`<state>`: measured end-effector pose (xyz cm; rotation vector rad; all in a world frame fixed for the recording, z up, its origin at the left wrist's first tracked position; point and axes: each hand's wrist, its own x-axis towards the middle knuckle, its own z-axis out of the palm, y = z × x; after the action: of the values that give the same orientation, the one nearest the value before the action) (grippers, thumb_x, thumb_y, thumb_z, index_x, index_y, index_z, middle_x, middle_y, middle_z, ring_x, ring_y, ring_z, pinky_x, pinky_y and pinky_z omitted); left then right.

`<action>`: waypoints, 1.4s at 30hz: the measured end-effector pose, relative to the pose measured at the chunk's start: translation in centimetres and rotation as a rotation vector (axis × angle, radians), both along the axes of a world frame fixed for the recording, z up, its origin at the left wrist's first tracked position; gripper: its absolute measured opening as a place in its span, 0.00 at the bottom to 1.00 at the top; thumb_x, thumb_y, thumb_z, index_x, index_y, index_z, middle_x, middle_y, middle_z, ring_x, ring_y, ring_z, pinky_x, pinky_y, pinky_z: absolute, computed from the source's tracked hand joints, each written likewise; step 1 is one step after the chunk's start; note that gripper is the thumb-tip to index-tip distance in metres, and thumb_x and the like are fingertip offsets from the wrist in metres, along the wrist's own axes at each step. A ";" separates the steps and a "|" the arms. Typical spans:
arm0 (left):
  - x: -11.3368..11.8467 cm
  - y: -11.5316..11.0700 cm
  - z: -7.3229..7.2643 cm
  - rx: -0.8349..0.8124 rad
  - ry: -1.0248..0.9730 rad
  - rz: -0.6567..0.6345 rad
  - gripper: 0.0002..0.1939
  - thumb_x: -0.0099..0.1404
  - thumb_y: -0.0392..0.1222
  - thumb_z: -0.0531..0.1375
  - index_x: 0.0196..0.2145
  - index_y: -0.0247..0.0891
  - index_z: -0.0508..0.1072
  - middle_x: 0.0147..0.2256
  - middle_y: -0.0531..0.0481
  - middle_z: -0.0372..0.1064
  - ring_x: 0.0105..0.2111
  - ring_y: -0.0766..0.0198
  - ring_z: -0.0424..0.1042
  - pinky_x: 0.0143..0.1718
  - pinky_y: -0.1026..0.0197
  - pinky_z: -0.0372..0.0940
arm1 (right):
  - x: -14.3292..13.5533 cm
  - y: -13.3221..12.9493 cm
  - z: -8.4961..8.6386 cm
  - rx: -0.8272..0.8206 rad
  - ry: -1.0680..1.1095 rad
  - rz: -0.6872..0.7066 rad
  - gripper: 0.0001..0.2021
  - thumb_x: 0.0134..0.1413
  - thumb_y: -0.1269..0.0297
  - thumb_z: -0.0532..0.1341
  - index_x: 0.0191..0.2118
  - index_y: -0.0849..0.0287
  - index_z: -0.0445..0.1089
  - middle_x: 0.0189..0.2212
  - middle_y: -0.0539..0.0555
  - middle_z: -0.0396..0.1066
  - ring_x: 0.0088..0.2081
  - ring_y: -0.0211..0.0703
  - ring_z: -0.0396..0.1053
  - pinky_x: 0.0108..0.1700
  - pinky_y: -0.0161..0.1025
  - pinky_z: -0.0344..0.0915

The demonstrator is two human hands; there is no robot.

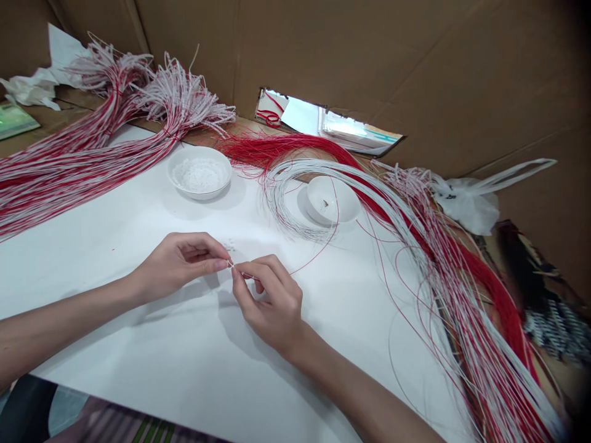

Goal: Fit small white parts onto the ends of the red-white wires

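My left hand [191,261] and my right hand [272,298] meet over the white table sheet, fingertips almost touching. Each has thumb and forefinger pinched on a thin cord [231,264], of which a short pale bit shows between them. A fine red strand [316,253] curves from behind my right hand up to a white bowl [339,206] that has a small dark speck inside. Farther left, another white bowl [199,175] contains tiny white pieces. Small pale bits [229,245] lie just beyond my fingertips. Whatever is inside my curled fingers is hidden.
Bundles of red and white cords [115,141] stretch across the back left. Loose white cords [360,175] and red cords [300,144] arc along the right side. Cardboard walls [438,80] enclose the table behind; a plastic bag [471,200] sits at the right.
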<state>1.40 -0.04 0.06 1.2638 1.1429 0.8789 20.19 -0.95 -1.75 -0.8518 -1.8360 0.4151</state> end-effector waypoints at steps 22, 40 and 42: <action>0.0 -0.1 0.2 0.051 -0.007 -0.027 0.06 0.61 0.42 0.65 0.33 0.37 0.76 0.32 0.50 0.74 0.34 0.67 0.72 0.37 0.67 0.67 | 0.0 0.1 -0.2 0.035 -0.004 0.017 0.06 0.56 0.76 0.59 0.36 0.58 0.69 0.27 0.50 0.68 0.27 0.33 0.67 0.27 0.31 0.66; -0.2 0.2 -0.1 0.205 0.143 -0.072 0.08 0.65 0.44 0.61 0.35 0.36 0.76 0.33 0.48 0.74 0.34 0.65 0.71 0.36 0.66 0.66 | 0.1 0.3 -0.4 0.003 -0.043 -0.009 0.05 0.59 0.75 0.60 0.38 0.59 0.71 0.29 0.51 0.69 0.26 0.32 0.65 0.26 0.31 0.65; -0.2 0.1 -0.1 0.265 0.203 -0.089 0.08 0.67 0.43 0.59 0.36 0.37 0.76 0.34 0.48 0.75 0.35 0.65 0.72 0.38 0.65 0.66 | 0.1 0.3 -0.4 -0.013 -0.053 -0.023 0.05 0.59 0.74 0.60 0.38 0.59 0.71 0.29 0.51 0.68 0.26 0.31 0.64 0.26 0.30 0.64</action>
<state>1.18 0.05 -0.06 1.6390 1.1438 0.8707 20.27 -0.64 -2.18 -0.8998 -1.8717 0.3939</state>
